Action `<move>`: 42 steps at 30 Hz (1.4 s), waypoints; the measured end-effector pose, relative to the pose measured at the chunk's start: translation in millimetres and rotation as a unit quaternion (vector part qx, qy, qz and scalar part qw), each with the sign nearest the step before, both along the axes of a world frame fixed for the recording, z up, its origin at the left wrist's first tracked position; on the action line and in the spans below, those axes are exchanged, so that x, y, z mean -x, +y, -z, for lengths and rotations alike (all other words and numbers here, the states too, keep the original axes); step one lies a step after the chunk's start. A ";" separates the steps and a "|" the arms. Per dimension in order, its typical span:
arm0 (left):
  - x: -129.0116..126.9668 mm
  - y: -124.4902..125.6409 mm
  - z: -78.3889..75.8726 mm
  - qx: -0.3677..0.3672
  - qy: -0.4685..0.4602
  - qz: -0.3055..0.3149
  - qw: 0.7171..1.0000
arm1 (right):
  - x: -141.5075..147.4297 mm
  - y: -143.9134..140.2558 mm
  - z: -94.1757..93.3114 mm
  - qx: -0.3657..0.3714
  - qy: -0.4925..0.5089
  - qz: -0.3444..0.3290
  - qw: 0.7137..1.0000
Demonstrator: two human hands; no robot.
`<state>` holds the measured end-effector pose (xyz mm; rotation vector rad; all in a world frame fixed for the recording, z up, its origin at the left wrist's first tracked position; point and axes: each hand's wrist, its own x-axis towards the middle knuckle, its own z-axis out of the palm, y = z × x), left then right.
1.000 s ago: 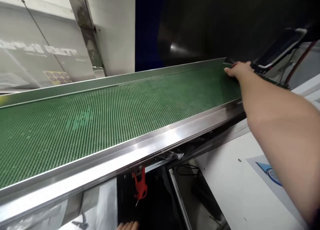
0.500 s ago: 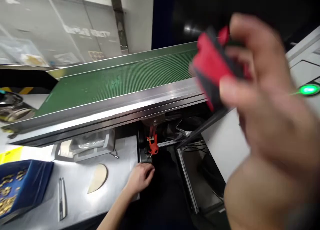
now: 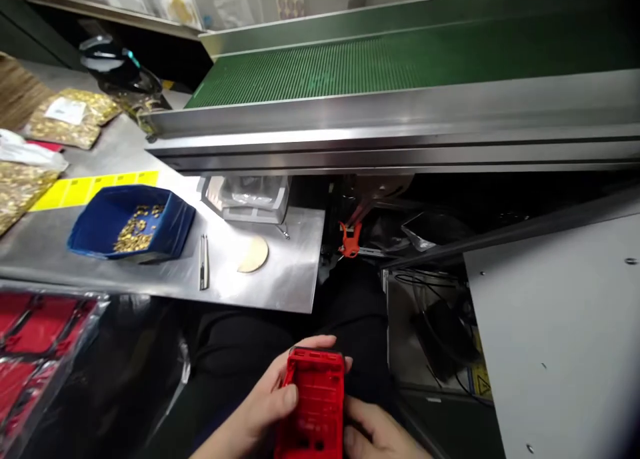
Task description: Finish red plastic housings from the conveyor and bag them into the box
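A red plastic housing [image 3: 319, 406], hollow and with its open inside facing up, sits low in front of my lap. My left hand [image 3: 275, 396] grips it from the left, thumb over the near rim and fingers round the far end. Against its lower right side my right hand [image 3: 375, 432] is closed with curled fingers; part of that hand is cut off by the frame's bottom edge. Nearest on the metal bench [image 3: 295, 292] lie a pale half-round piece [image 3: 254, 254] and a pair of tweezers [image 3: 204, 262].
A blue bin [image 3: 173, 229] of small brass parts stands on the bench, with a grey tray [image 3: 255, 202] nearby. Behind runs a green conveyor [image 3: 310, 72] with a metal rail. Bagged red parts [image 3: 40, 326] lie at left; a white panel [image 3: 565, 312] is at right.
My right hand has come down from the upper right with the red and black piece. My left hand has left the bench edge and now holds the housing. The view has swung left.
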<state>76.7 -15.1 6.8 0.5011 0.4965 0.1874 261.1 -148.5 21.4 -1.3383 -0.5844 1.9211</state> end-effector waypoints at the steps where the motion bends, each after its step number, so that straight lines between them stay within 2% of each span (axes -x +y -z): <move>1: 4.7 -0.4 -8.5 0.016 0.018 -0.006 1.000 | -7.4 0.9 -3.6 -0.008 -0.061 -0.026 0.998; 2: 8.8 -2.0 -17.0 0.035 0.039 -0.015 0.999 | -14.3 2.4 -6.5 -0.011 -0.131 -0.032 0.991; 4: 14.3 -8.5 -33.0 0.075 0.070 -0.031 0.994 | -22.7 6.8 -10.6 -0.015 -0.238 0.005 0.971; 6: 15.6 -16.8 -44.7 0.110 0.078 -0.034 0.990 | -21.3 13.4 -14.0 -0.058 -0.265 0.044 0.962; 8: 13.7 -23.3 -49.8 0.138 0.079 -0.032 0.987 | -11.9 22.1 -17.2 -0.120 -0.242 0.045 0.962; 10: 11.0 -26.5 -49.1 0.163 0.076 -0.027 0.983 | 0.3 31.2 -19.5 -0.144 -0.212 0.041 0.966; 16: 10.3 -26.1 -39.5 0.175 0.001 -0.018 0.984 | 18.0 42.1 -13.5 -0.114 -0.154 0.075 0.979; 21: 11.8 -29.9 -34.5 0.185 0.016 -0.009 0.983 | 20.7 38.2 -7.2 -0.148 -0.151 0.107 0.972; 28: 9.8 -29.8 -31.3 0.203 0.043 0.014 0.978 | 24.0 35.6 -8.4 -0.139 -0.148 0.140 0.969; 36: 11.0 -28.7 -31.7 0.174 0.019 0.030 0.984 | 31.6 34.2 -6.9 -0.136 -0.171 0.176 0.960; 42: 12.4 -25.6 -37.4 0.121 0.018 0.046 0.991 | 33.4 27.6 -10.9 -0.190 -0.165 0.144 0.957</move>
